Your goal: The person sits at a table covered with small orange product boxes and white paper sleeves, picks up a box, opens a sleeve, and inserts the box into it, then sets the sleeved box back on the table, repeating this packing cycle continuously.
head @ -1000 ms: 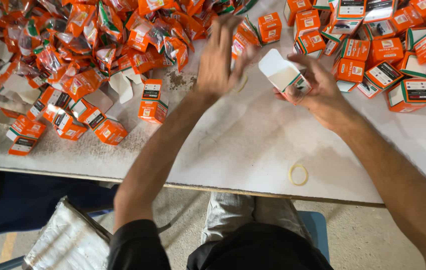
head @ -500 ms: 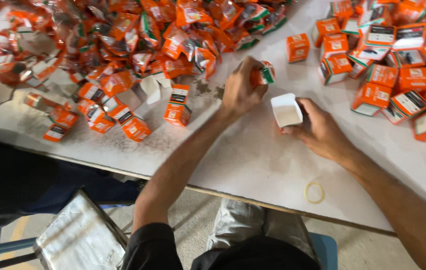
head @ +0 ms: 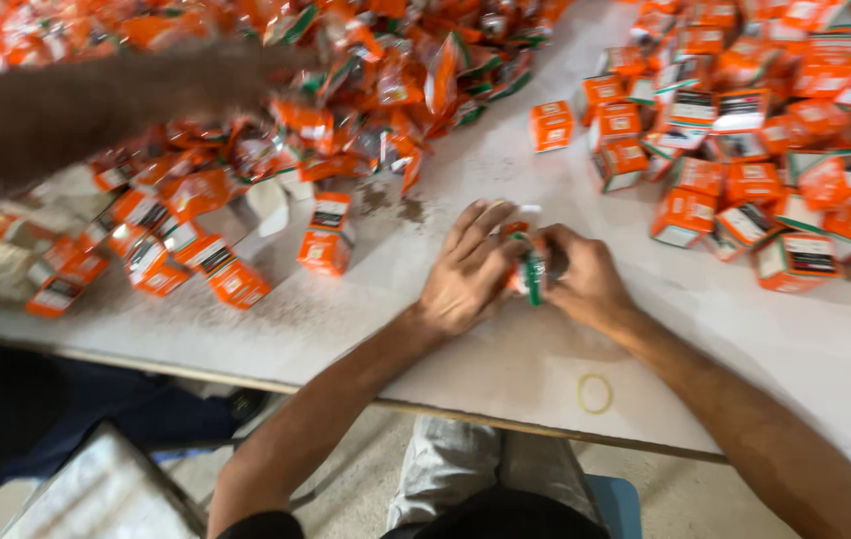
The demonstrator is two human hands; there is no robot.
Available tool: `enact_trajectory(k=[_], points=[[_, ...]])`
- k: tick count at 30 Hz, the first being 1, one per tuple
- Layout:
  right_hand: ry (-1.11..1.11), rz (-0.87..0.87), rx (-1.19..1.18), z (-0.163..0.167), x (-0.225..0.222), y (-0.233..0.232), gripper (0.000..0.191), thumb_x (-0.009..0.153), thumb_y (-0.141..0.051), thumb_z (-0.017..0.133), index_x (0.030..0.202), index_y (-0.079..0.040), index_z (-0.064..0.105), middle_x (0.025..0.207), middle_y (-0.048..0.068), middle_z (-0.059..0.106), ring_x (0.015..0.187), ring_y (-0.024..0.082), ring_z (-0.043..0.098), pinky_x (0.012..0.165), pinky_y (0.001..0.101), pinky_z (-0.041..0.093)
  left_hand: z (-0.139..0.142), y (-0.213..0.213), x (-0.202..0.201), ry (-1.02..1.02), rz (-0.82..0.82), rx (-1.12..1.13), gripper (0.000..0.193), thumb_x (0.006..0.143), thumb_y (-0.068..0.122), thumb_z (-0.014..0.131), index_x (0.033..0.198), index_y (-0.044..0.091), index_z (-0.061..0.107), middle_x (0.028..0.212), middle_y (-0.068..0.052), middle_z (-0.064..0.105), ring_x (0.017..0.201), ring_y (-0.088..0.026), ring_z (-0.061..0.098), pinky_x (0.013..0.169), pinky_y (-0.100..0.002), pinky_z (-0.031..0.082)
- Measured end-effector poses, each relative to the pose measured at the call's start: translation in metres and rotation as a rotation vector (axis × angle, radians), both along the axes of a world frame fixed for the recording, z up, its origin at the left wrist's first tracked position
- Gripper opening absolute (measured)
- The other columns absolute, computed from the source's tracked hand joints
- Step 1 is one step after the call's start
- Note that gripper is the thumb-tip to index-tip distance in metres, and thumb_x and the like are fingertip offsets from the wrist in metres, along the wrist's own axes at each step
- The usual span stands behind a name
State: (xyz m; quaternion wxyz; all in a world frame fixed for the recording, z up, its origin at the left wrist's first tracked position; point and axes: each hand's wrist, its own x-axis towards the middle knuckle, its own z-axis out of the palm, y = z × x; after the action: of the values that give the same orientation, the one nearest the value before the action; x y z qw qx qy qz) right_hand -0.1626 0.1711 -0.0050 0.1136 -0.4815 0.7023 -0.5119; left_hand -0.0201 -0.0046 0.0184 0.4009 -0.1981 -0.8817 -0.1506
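My left hand point(head: 465, 271) and my right hand point(head: 585, 282) meet over the white table point(head: 505, 349), close together around one small orange, white and green packet and box point(head: 530, 271). Both hands grip it; my fingers hide most of it and the picture is blurred. A heap of orange foil packets point(head: 345, 110) lies at the far left and middle. Small orange and white boxes point(head: 755, 160) crowd the right side.
Another person's arm point(head: 96, 105) reaches across the heap from the left, blurred. Loose orange boxes point(head: 327, 235) lie left of my hands. A yellow rubber band point(head: 595, 393) rests near the table's front edge. A grey woven sack point(head: 96, 494) sits on the floor.
My left hand came back from the heap with a packet and joined my right hand, which held a white open box. Another person's arm has entered from the left.
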Motion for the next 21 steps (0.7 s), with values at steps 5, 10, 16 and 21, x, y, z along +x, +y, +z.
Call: enact_trajectory(k=[5,10,16,21], points=[[0.092,0.012,-0.042,0.003,0.0,0.002,0.057,0.071,-0.024,0.091,0.116,-0.002,0.064,0.102,0.015,0.076,0.094,0.021,0.076,0.082,0.0347,0.058,0.004,0.011,-0.002,-0.152,0.11,0.005,0.062,0.077,0.02,0.079,0.135,0.007,0.061,0.131,-0.013,0.061,0.146,-0.041,0.044,0.122,-0.062,0.034],[0.117,-0.027,-0.016,0.013,0.002,0.003,0.063,0.067,-0.024,0.094,0.119,-0.003,0.064,0.105,0.017,0.076,0.098,0.03,0.075,0.085,0.04,0.058,-0.001,0.02,-0.006,-0.106,0.25,0.067,0.035,0.086,0.029,0.07,0.118,0.014,0.07,0.149,-0.029,0.042,0.147,-0.052,0.027,0.119,-0.07,0.022],[0.212,-0.063,-0.007,0.009,0.008,0.004,0.063,0.066,-0.015,0.09,0.121,-0.002,0.062,0.109,0.02,0.074,0.102,0.038,0.072,0.086,0.0441,0.057,-0.009,0.036,-0.019,-0.133,0.379,0.227,0.028,0.096,0.031,0.066,0.113,0.01,0.073,0.159,-0.034,0.031,0.148,-0.056,0.025,0.121,-0.066,0.021],[0.205,-0.064,0.031,0.002,0.005,0.0,0.068,0.067,-0.023,0.092,0.123,-0.002,0.061,0.104,0.02,0.073,0.099,0.037,0.073,0.084,0.0441,0.057,-0.011,0.035,-0.021,-0.205,0.329,0.634,0.044,0.092,0.024,0.07,0.125,-0.001,0.055,0.129,-0.024,0.061,0.125,-0.046,0.055,0.105,-0.053,0.046]])
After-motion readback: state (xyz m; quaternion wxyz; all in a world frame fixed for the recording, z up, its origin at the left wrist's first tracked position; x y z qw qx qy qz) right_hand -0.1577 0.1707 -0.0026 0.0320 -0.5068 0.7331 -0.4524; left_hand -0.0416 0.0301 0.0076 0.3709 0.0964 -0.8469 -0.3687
